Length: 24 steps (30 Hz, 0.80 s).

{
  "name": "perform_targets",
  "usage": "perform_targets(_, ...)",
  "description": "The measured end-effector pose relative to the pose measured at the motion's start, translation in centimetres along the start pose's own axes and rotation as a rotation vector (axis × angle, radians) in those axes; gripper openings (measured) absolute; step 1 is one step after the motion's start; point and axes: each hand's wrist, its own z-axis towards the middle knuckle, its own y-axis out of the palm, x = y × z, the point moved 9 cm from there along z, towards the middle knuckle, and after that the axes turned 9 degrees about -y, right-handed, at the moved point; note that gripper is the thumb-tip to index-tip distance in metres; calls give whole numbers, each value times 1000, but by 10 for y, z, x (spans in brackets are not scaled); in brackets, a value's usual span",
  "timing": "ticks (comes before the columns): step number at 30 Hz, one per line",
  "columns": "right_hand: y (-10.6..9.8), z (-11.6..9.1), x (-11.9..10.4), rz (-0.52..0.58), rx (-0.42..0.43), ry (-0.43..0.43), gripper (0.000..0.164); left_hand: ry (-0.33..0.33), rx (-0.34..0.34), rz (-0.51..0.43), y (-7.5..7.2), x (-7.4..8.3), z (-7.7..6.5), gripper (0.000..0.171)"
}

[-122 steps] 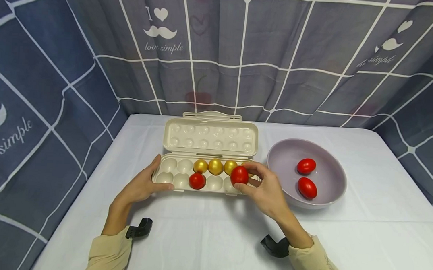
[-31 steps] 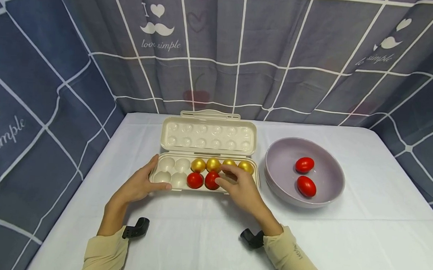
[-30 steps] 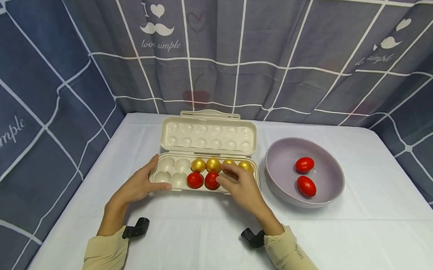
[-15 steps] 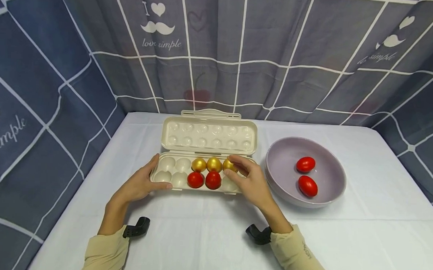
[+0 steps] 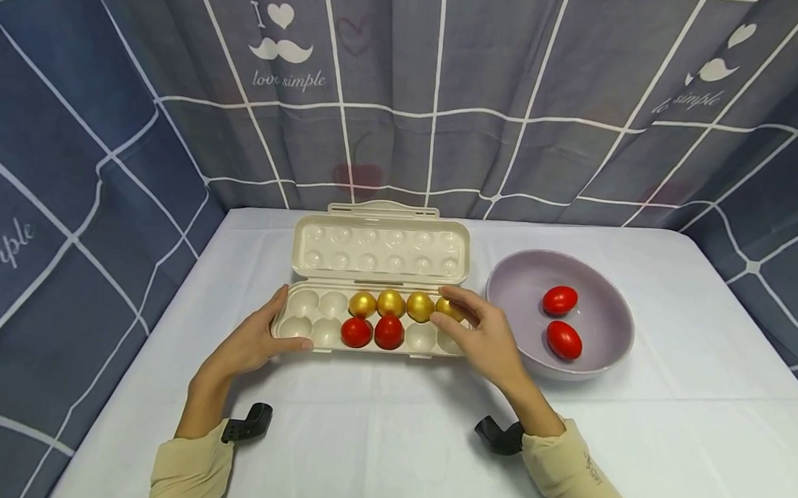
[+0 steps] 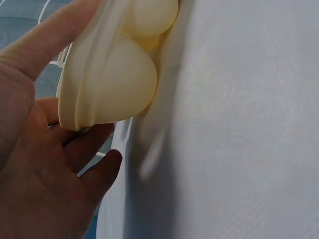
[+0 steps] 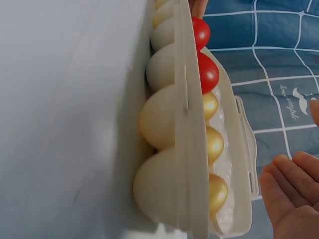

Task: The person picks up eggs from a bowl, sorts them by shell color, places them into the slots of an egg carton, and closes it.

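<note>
1. Cream plastic egg carton, rectangular (image 5: 326,333): on the white cloth-covered table (image 5: 364,433), left of the bowl. Long axis left-right, about parallel to the table's far edge.
2. Matching hinged lid (image 5: 381,267): laid back, inner side up, two rows of dimples showing; handle end points toward the curtain.
3. Carton look: glossy, two rows of round cups, rounded undersides visible in both wrist views.
4. Four shiny metallic-gold eggs (image 5: 391,303): far row, side by side, filling the cups from the middle to the right end. Rightmost is partly hidden by fingers in the head view.
5. Two glossy red eggs (image 5: 389,332): near row, adjacent middle cups, standing with rounded tops above the rim.
6. Left hand (image 5: 251,344): grips carton's left end, thumb along the near edge, fingers behind the end wall.
7. Right hand (image 5: 485,342): above carton's right end, near the rightmost gold egg. Thumb apart from fingers, pinching nothing; a gap to the eggs shows in the right wrist view.
8. Round pale-purple bowl (image 5: 517,299): right of the carton, just beside it. Two more red eggs (image 5: 564,340) lie inside on their sides: far one roughly left-right, near one slanting from far left to near right.
9. Grey-blue curtain with white grid lines (image 5: 487,67): behind the table.
</note>
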Motion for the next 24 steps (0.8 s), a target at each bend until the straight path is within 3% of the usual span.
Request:
perform_targets(12,-31,-12,-2,-34,44,2,45,6,-3,-10,1,-1,0,113)
perform_targets(24,-65,-23,-6,-148,53,3,44,3,4,-14,1,0,-1,113)
